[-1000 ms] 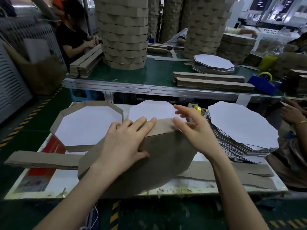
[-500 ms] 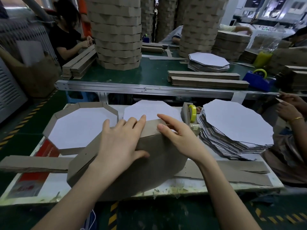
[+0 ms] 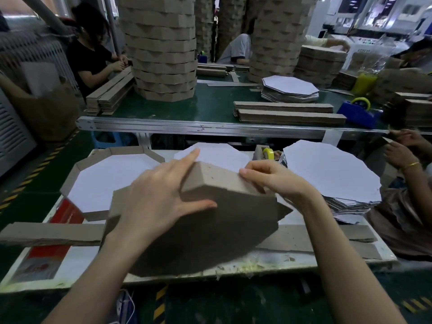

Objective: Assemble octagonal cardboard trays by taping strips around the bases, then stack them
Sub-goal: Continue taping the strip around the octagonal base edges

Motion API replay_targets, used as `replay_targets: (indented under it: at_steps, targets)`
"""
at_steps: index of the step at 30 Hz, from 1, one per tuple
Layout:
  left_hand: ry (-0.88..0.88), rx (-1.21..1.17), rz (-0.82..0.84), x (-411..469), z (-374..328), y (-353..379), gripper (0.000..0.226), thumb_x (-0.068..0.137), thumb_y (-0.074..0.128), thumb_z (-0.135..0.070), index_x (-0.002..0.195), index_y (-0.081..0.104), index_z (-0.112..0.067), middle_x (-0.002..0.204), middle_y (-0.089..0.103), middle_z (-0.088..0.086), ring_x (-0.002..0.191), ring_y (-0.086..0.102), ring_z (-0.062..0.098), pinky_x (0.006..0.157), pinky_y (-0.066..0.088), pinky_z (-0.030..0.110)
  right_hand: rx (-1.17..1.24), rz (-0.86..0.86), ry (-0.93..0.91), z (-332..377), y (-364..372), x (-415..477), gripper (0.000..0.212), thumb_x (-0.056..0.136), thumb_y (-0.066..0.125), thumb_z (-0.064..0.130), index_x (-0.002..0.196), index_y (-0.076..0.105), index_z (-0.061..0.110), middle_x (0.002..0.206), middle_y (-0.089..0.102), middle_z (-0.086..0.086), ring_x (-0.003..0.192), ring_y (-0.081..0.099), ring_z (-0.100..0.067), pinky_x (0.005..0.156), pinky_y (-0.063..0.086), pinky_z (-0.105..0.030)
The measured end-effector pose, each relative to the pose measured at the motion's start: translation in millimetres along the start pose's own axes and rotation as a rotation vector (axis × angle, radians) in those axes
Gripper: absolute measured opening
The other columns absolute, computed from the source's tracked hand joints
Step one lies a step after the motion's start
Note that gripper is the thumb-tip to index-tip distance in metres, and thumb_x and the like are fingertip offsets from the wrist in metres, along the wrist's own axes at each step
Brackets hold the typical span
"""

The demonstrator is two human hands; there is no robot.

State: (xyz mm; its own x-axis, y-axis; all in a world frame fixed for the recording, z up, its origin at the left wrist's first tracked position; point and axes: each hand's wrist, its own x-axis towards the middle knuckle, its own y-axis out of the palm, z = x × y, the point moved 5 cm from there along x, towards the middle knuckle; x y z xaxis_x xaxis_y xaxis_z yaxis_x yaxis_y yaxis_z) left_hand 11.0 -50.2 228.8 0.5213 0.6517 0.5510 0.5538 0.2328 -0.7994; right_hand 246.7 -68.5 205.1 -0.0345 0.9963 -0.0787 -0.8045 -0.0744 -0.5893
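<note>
The tray [image 3: 210, 235] stands tipped up on its edge at the front of the white table [image 3: 350, 259], right in the middle. Its brown back faces the person. A brown strip [image 3: 217, 181] bends around its top edge.

The left hand [image 3: 159, 199] lies flat on the back of the tray. Its fingers are straight and spread wide. The first finger points up past the top edge, and the thumb sticks out to the right. The left arm comes up from the bottom left.

The right hand [image 3: 271, 181] is at the top right of the tray. Its fingers are curled, and they pinch the strip against the thumb. The right arm comes up from the bottom right.

A finished tray [image 3: 112, 176], white inside, lies flat just to the left. A pile of white bases [image 3: 332, 174] sits on the right. A yellow tape roll [image 3: 268, 153] stands between the pile and the tray. More flat strips [image 3: 46, 232] lie along the table under the tray.

Behind is a green table [image 3: 210, 106] with a tall stack of trays [image 3: 163, 54].
</note>
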Motion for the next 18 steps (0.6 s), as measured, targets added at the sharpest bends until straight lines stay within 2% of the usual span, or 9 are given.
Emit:
replay_targets:
  at_steps: [3,5,8,11,14,18]
  targets:
    - [-0.109,-0.149,-0.040,-11.8,30.4,-7.4,0.101,0.065,0.052,-0.085,0.147,0.034,-0.030,0.127,0.061,0.007,0.108,0.059,0.028,0.083,0.050,0.044,0.011,-0.042,-0.075,18.0,-9.1,-1.1,0.033,0.091,0.061,0.043,0.086,0.071,0.012,0.067,0.059,0.010,0.061,0.050,-0.003,0.058,0.039,-0.014]
    - [-0.141,-0.182,-0.036,-23.0,44.1,-3.9,0.099,0.065,0.052,-0.082,0.148,0.032,-0.031,0.130,0.059,0.005,0.112,0.056,0.025,0.086,0.049,0.044,0.012,-0.058,-0.120,32.7,-8.8,1.7,0.024,0.095,0.062,0.034,0.085,0.073,0.015,0.069,0.063,0.009,0.063,0.053,-0.005,0.059,0.042,-0.018]
    - [-0.202,-0.220,-0.009,-40.7,59.6,6.1,0.097,0.066,0.055,-0.084,0.147,0.032,-0.035,0.132,0.056,0.000,0.114,0.052,0.020,0.086,0.051,0.042,0.039,-0.058,-0.127,47.3,-1.9,5.6,0.026,0.094,0.063,0.034,0.087,0.072,0.011,0.074,0.060,-0.006,0.068,0.048,-0.018,0.062,0.037,-0.033]
    - [-0.243,-0.257,0.010,-53.2,73.3,13.2,0.094,0.066,0.049,-0.088,0.144,0.035,-0.037,0.130,0.056,-0.004,0.112,0.050,0.013,0.085,0.050,0.037,0.009,-0.031,-0.115,52.8,11.1,9.1,0.026,0.093,0.063,0.037,0.088,0.072,0.013,0.068,0.055,-0.003,0.063,0.045,-0.014,0.058,0.037,-0.025]
    - [-0.280,-0.298,0.009,-59.3,84.5,13.9,0.092,0.065,0.055,-0.084,0.144,0.033,-0.042,0.130,0.053,-0.008,0.111,0.044,0.006,0.087,0.050,0.040,-0.040,-0.018,-0.093,53.1,28.1,14.2,0.025,0.095,0.062,0.034,0.090,0.071,0.012,0.066,0.059,0.002,0.060,0.050,-0.007,0.058,0.041,-0.020]
    - [-0.218,-0.293,-0.002,-58.6,80.6,8.6,0.088,0.070,0.053,-0.079,0.146,0.019,-0.050,0.134,0.045,-0.012,0.117,0.043,0.007,0.091,0.045,0.037,-0.033,0.006,-0.058,51.8,44.3,16.7,0.027,0.096,0.060,0.035,0.094,0.071,0.010,0.087,0.067,-0.025,0.070,0.054,-0.020,0.066,0.044,-0.036]
